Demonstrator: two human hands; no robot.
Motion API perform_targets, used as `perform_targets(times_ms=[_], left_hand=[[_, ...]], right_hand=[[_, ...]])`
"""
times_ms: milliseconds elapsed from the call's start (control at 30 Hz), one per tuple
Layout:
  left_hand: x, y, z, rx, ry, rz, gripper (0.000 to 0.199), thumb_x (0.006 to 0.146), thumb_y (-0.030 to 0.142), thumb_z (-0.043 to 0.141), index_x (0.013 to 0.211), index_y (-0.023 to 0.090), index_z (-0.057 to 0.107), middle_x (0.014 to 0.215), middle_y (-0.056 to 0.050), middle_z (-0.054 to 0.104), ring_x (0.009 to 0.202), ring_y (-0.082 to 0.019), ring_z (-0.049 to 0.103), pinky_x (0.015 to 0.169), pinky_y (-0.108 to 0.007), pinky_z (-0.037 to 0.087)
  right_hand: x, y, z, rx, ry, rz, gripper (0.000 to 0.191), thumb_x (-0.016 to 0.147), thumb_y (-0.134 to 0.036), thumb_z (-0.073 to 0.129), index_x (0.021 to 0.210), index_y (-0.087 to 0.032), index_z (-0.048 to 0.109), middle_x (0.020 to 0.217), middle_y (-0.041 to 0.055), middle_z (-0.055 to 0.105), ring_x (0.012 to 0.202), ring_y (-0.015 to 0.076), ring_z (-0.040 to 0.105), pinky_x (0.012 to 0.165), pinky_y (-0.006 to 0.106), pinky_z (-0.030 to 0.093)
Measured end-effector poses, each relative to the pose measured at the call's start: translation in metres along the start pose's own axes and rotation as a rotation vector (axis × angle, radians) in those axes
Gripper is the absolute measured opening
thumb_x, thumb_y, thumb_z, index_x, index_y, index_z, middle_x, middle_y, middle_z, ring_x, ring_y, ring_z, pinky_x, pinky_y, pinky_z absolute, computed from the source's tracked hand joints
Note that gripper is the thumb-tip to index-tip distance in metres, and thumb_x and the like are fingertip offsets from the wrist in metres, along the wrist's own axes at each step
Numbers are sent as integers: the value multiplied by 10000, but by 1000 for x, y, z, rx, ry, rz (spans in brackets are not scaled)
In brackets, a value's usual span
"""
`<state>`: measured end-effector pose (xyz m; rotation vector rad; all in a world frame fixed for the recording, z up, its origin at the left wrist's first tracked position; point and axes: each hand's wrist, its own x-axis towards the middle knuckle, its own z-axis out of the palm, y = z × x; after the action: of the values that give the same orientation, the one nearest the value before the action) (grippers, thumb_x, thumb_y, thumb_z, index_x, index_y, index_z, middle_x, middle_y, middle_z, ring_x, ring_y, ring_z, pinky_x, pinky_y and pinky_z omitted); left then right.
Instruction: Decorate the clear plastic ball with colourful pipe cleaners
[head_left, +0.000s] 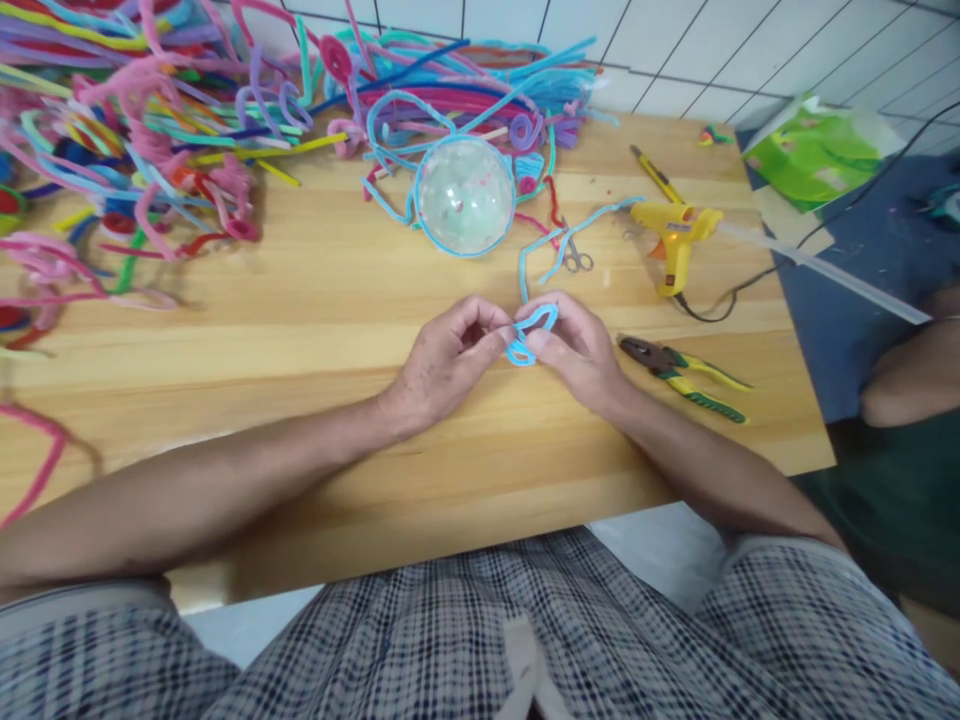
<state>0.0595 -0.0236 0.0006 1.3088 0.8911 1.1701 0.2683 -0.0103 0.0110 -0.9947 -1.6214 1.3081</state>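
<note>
- Two bare hands meet over a pale wooden table [337, 350], both grips pinching one light-blue fuzzy stem [523, 356], bent into small loops between them.
- The left grip [448, 362] has thumb and fingers closed on the loops' left side; the right grip [576, 345] pinches their right side.
- Just beyond the grips, a thin blue strand [523, 268] bends away to the right; whether it joins the loops is hidden by the fingers.
- Farther beyond, slightly left, sits a clear dome [466, 196] rimmed in blue.
- Beyond and right of the grips lie small scissors [576, 260], a yellow glue gun [676, 242] and a yellow cutter [655, 174].
- Near the right grip, on its right, rest green-and-yellow pliers [684, 378].
- Well to the left and beyond, colourful fuzzy stems [150, 130] lie heaped.
- At far right, another person's arm [911, 370] shows.
</note>
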Motion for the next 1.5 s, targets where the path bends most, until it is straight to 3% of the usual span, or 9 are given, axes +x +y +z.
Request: perform_targets(times_ms=[167, 300, 433, 533, 800, 967, 1233, 1367, 1500], left_hand=[[3, -2, -2, -141, -83, -153, 451, 927, 614, 891, 949, 207, 700, 759, 17, 659, 613, -111, 526, 573, -255, 452], [4, -1, -1, -147, -113, -158, 487, 850, 585, 967, 1017, 207, 709, 836, 12, 694, 674, -117, 563, 619, -258, 480], [3, 1, -1, -119, -136, -149, 428, 873, 560, 939, 936, 199, 718, 822, 12, 699, 686, -115, 557, 666, -268, 483], [4, 2, -1, -135, -119, -192, 376, 876, 505, 927, 886, 200, 706, 759, 25, 658, 628, -102, 511, 601, -251, 436], [2, -1, 1, -170, -90, -233, 354, 855, 470, 921, 869, 205, 687, 726, 20, 634, 607, -101, 507, 558, -234, 435], [-3, -4, 2, -171, -62, -205, 360, 863, 478, 919, 880, 195, 696, 734, 20, 650, 617, -97, 522, 567, -228, 446], [-1, 4, 2, -167, -119, -221, 392, 888, 483, 899, 876, 200, 628, 729, 36, 603, 597, -90, 500, 567, -231, 440], [-2, 1, 0, -5, -141, -143, 258, 973, 410, 747, 900, 218, 591, 740, 34, 582, 614, -113, 508, 569, -250, 435], [-4, 2, -3, 312, -152, 60, 141, 1014, 287, 631, 904, 212, 586, 768, 27, 597, 681, -121, 508, 634, -256, 415]], right_hand=[[4, -4, 4, -57, 105, 32, 517, 899, -751, 860, 894, -256, 710, 810, -16, 685, 735, 161, 619, 717, 316, 578], [5, -1, 4, -37, 151, 36, 515, 898, -751, 862, 888, -257, 718, 819, -12, 702, 760, 171, 632, 757, 338, 583], [3, 0, 4, -12, 132, 40, 485, 888, -727, 884, 953, -265, 750, 848, -16, 718, 762, 164, 641, 743, 326, 586], [1, 1, 4, -59, 137, -13, 426, 918, -673, 879, 1006, -273, 762, 870, -17, 729, 760, 159, 651, 737, 322, 587], [-3, -5, 2, -469, 156, -277, 180, 1021, -394, 748, 877, -286, 739, 847, 12, 751, 805, 211, 666, 793, 396, 562], [-5, -7, 3, -520, 142, -322, 135, 1003, -306, 722, 871, -278, 720, 831, 15, 758, 788, 210, 672, 769, 385, 546], [-3, -8, 3, -380, 68, -155, 141, 993, -265, 662, 854, -245, 654, 784, -27, 680, 716, 157, 587, 715, 317, 470], [-1, -7, 1, -444, 2, -217, 246, 1049, -337, 637, 822, -250, 602, 765, -15, 626, 717, 167, 560, 713, 332, 439], [-3, -7, 0, -459, -33, -240, 289, 1075, -352, 629, 808, -247, 593, 759, -14, 606, 720, 165, 558, 715, 337, 420]])
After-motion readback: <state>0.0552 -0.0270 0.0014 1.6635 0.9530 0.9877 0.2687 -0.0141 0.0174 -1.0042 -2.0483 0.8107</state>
